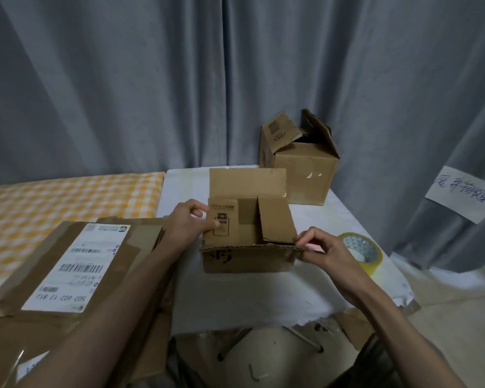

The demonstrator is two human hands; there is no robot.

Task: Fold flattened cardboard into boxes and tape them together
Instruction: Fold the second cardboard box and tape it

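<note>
Pinching the near right corner of a small brown cardboard box [247, 236] between curled fingertips, the right hand [318, 247] holds its front flap edge, while the left hand [189, 221] presses a thumb on the printed left flap. That box sits mid-table on a white cloth-covered table [235, 298], a clear tape roll [361, 252] just right of it, a larger open brown box [298, 161] behind, and flattened labelled cardboard [67, 264] to the left.
</note>
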